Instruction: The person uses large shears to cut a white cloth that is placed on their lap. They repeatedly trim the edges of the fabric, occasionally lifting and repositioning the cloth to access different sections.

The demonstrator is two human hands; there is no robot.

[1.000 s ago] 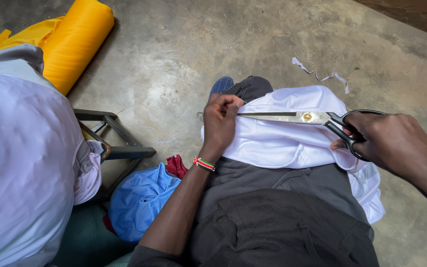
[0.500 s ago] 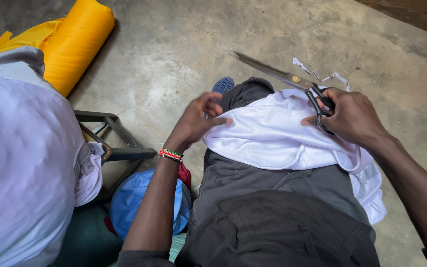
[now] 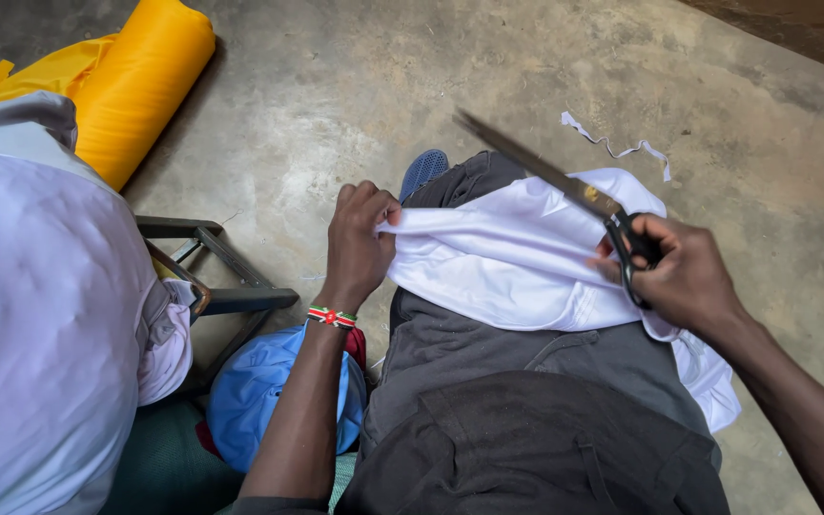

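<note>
White cloth (image 3: 517, 262) draped over lap, centre to centre-right of frame, lying on dark grey trousers (image 3: 488, 353), trailing down toward lower right. Left hand (image 3: 360, 238) just left of centre, closed tight, pinching bunched left edge of cloth. Right hand (image 3: 679, 277) at right of frame, closed around black handles of scissors (image 3: 565, 186), also pressing on cloth's right side; blades together, pointing up-left toward upper middle, tips clear of fabric, blurred. Cloth judged light, thin, limp: no stiffness, folds and sags wherever unsupported, wrinkles showing between both hands. Probably low friction against trousers, so likely to slide off knee unless pinned. Not fragile, but prone to snagging on blade tips. Best hold judged at edges: pinch gathered edge at left as now, opposite side pinned at right, keeping span between taut. Gripping mid-panel likely only bunches it. Scissors rigid, metal, probably heavy for size, sharp; hold at handles only. Elsewhere: thin white offcut strip (image 3: 622, 143) on concrete floor (image 3: 336, 95) upper right; yellow fabric roll (image 3: 135, 86) upper left; pale lilac fabric (image 3: 40, 324) filling left edge; dark metal stool frame (image 3: 221, 277) beside it; blue garment (image 3: 259, 391) lower centre-left; blue shoe (image 3: 423, 170) toe poking out above knee. Striped bead bracelet (image 3: 332, 316) on left wrist.
</note>
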